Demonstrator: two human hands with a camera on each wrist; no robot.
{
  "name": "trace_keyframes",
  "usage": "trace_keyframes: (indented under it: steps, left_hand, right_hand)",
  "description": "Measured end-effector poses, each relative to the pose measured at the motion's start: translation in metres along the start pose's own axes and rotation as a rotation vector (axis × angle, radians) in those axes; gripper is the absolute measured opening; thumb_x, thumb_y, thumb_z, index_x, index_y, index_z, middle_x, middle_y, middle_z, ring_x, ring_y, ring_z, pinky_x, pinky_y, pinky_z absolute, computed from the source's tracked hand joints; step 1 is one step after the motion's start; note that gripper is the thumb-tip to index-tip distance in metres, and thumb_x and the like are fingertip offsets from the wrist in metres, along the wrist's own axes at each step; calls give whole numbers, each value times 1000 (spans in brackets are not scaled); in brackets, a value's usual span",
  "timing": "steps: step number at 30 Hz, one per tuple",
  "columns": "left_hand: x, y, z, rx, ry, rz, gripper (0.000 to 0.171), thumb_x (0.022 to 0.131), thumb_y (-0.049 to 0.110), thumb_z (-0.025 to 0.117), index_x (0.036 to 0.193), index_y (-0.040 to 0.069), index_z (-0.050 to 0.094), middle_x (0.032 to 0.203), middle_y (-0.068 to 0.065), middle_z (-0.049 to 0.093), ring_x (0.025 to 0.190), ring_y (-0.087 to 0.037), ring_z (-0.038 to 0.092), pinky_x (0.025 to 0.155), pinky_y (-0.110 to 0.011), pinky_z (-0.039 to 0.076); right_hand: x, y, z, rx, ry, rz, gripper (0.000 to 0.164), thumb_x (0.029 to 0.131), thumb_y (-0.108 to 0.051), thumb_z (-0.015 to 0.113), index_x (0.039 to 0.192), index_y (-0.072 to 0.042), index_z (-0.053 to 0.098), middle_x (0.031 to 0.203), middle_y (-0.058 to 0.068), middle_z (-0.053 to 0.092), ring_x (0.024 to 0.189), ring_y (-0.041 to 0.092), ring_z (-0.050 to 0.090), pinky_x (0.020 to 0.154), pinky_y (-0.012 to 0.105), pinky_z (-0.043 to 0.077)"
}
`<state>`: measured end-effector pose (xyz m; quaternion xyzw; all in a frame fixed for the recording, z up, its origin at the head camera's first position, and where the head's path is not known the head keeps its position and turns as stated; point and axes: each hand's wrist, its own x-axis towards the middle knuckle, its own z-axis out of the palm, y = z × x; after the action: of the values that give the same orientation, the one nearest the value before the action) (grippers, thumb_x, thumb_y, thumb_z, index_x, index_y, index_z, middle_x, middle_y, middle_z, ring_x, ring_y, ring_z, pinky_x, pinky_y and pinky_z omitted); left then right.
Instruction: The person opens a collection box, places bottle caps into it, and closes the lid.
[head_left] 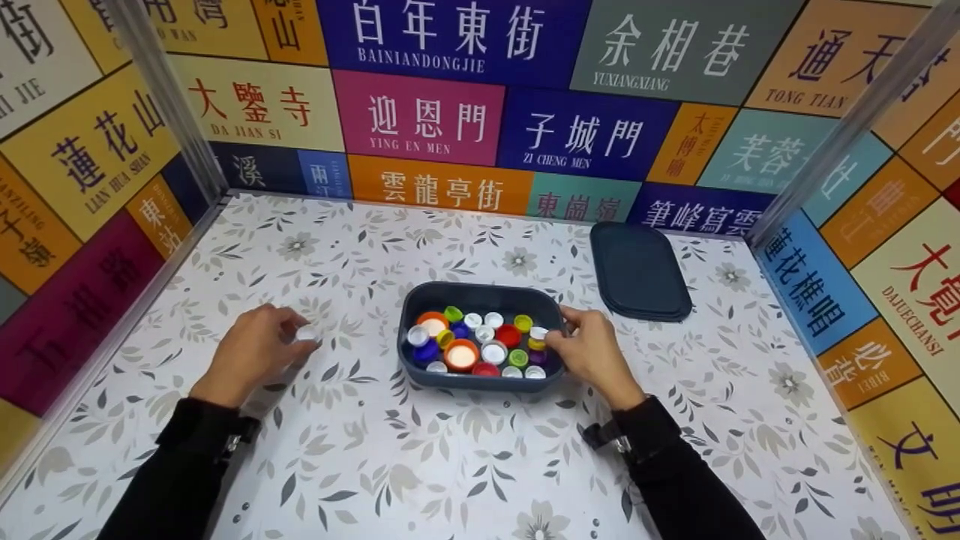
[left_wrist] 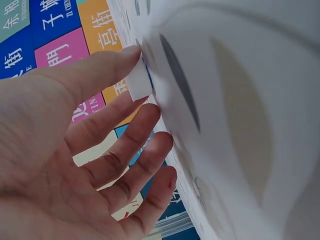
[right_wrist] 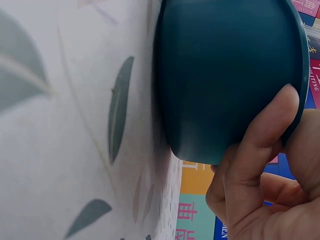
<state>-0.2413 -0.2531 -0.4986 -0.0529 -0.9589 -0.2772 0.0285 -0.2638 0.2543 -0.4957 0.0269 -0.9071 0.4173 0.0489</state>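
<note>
A white bottle cap [head_left: 306,334] stands on edge at the table surface, pinched between the thumb and index finger of my left hand [head_left: 259,351]. In the left wrist view the cap [left_wrist: 139,80] shows side-on, and the other fingers spread loosely below it. To the right, a dark blue-grey plastic box [head_left: 480,381] sits on the table, holding several bottle caps in white, orange, red, green, yellow and blue. My right hand [head_left: 596,352] grips the box's right end at the rim. In the right wrist view its fingers [right_wrist: 270,117] press the outer wall.
A dark lid [head_left: 641,271] lies flat at the back right, behind the right hand. The table [head_left: 420,465] has a white leaf-and-flower cover. Panels with coloured signs [head_left: 427,112] close off the back and both sides.
</note>
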Motion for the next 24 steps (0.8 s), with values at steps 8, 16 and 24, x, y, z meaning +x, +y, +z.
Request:
trace_keyframes:
  steps: [8,16,24]
  left_hand:
    - [2,42,5,-17,29,14,40,101,27,90,133,2,82,123,-21,79,112,-41,77,97,-60,64]
    - [1,110,22,17,182,223,40,96,23,96,131,7,84,122,-13,81,108,-35,78,94,-53,69]
    - [0,178,51,36,245,432,35,96,26,97,125,9,87,114,-11,80,99,-30,76,86,-49,67]
  right_hand:
    - [-1,0,-1,18,0,5,60,92,-6,75,150,7,74,84,2,61,76,16,57,61,19,44]
    - [-3,0,0,21,-10,19,57,93,-7,76,148,6,75,84,2,59,76,15,56,61,20,44]
    - [-1,-1,0,0,-3,11,56,93,-6,75,147,5,76,86,3,60,81,19,58,63,20,44]
